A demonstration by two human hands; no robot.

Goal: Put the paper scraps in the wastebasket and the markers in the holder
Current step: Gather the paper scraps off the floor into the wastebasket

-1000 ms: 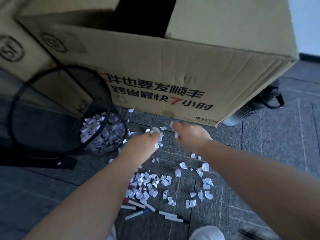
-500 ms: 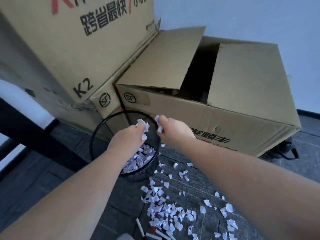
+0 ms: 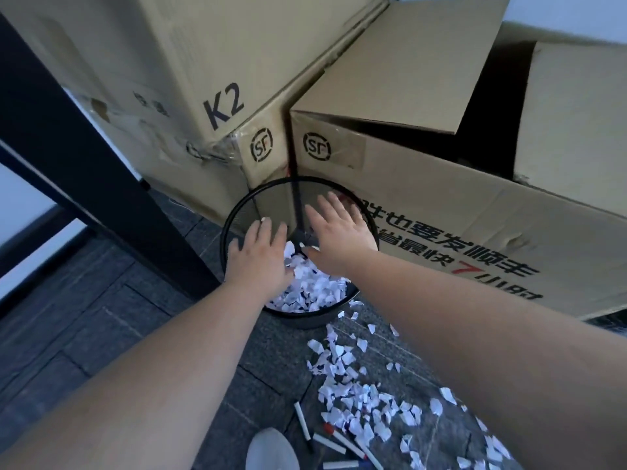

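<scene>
A black mesh wastebasket (image 3: 228, 228) stands on the floor against the boxes, with white paper scraps (image 3: 310, 291) piled inside. My left hand (image 3: 259, 254) and my right hand (image 3: 336, 228) are both spread flat, fingers apart, over the basket's mouth, holding nothing. More white paper scraps (image 3: 356, 398) lie scattered on the dark floor just in front of the basket. Several white markers (image 3: 334, 442) with coloured caps lie beside those scraps near the bottom edge. No marker holder is in sight.
Two large cardboard boxes, one marked K2 (image 3: 190, 79) and one with open flaps (image 3: 441, 171), stand directly behind the basket. A dark table leg (image 3: 101, 171) slants down on the left. A white rounded object (image 3: 271, 449) shows at the bottom edge.
Both hands moved from the floor to over the basket while pinching scraps. Now the fingers are spread and the scraps are gone from them.
</scene>
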